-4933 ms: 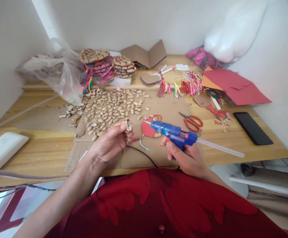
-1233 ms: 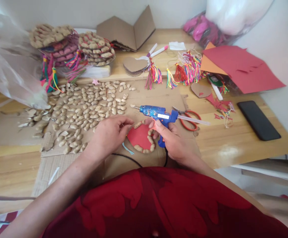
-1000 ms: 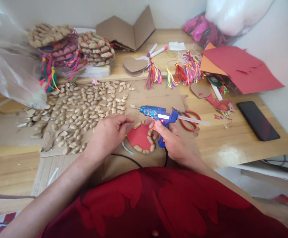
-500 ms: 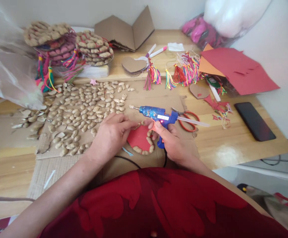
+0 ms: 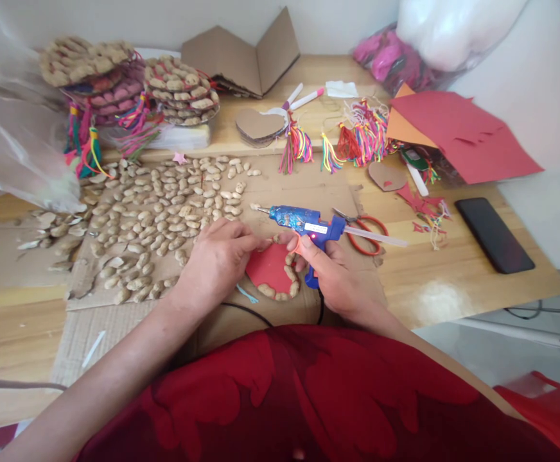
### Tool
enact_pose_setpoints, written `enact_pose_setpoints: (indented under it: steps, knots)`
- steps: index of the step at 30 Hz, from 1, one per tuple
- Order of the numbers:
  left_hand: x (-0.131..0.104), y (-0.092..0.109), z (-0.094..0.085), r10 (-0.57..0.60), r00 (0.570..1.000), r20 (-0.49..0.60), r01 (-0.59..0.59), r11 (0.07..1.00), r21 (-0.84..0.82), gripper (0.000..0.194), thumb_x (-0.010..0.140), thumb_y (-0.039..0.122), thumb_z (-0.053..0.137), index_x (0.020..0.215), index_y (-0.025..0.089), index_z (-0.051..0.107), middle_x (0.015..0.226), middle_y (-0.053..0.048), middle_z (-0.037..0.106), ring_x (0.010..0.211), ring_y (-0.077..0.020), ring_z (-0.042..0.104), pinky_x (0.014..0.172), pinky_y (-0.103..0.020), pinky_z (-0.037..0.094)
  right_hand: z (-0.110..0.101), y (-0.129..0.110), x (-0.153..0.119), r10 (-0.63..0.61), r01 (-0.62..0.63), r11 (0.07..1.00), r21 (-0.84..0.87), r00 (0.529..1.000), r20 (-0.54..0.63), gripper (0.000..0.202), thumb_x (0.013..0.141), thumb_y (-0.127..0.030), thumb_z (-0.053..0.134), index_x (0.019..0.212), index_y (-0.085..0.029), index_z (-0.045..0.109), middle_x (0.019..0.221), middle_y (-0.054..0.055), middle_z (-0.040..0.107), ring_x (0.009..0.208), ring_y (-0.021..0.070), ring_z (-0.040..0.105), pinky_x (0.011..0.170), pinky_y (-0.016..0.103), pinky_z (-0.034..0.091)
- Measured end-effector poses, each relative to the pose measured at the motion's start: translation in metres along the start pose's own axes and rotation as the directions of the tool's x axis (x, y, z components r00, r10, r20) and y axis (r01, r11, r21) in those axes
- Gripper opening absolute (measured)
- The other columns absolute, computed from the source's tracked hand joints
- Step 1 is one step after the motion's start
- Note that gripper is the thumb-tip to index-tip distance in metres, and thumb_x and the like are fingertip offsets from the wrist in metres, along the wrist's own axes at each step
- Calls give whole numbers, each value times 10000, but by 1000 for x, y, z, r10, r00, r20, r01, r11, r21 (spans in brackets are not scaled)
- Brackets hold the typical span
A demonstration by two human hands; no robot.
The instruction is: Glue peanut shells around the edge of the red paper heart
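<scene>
A red heart-shaped card lies before me, with peanut shells lining its lower and right edges. My left hand is closed at the heart's upper left edge, thumb and fingers pressed together; whatever they pinch is hidden. In my right hand is a blue glue gun, its nozzle pointing left above the heart and a clear glue stick sticking out behind. The fingertips of that hand also reach the heart's upper right edge.
Many loose peanut shells cover the cardboard sheet to the left. Orange-handled scissors lie behind the glue gun. A black phone is at right. Tassels, cardboard hearts and peanut-covered pieces stand farther back.
Both hands stay almost in place at the heart, and the glue gun is still held in my right hand. The view has shifted slightly.
</scene>
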State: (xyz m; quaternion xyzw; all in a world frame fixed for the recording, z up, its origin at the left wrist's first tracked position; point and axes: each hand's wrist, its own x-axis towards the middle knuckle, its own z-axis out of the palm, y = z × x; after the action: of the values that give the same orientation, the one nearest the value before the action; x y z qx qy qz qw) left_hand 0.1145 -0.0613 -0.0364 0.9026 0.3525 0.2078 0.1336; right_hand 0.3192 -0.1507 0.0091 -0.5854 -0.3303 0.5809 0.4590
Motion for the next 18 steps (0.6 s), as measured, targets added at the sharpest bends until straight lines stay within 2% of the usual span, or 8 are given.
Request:
enact_pose_setpoints:
  steps: [6,9,15,18]
  knots:
    - [1,0,-4,27,998,49,-30,998,61,327,1045,225,503,1032,272,826,888,-71,720,875,-237,601,815,-383,468,1,10,5,-10,10,1000,15,1000,21,415,904,-677,698,887,-264,659,713,-17,626,539,141,568,522,290,528]
    - [0,-1,-5,36,997,65,-42,995,92,311,1047,216,515,1060,276,820,903,-69,719,898,-251,601,831,-400,458,1,16,8,-83,83,996,28,996,9,447,894,-700,690,876,-255,648,679,-28,602,525,133,545,493,278,507]
    - [0,2,-8,12,994,109,-27,990,141,252,1045,253,575,1121,303,810,913,-59,703,903,-252,600,831,-398,450,3,24,12,-108,108,994,25,994,27,450,908,-693,675,830,-251,642,670,-26,590,534,128,528,494,264,493]
    - [1,3,-9,13,993,113,-32,985,169,223,1036,253,598,1083,298,812,903,-58,706,895,-253,602,814,-391,448,1,26,13,-117,117,992,48,993,-12,419,910,-669,693,870,-252,668,683,-25,617,544,129,550,498,257,490]
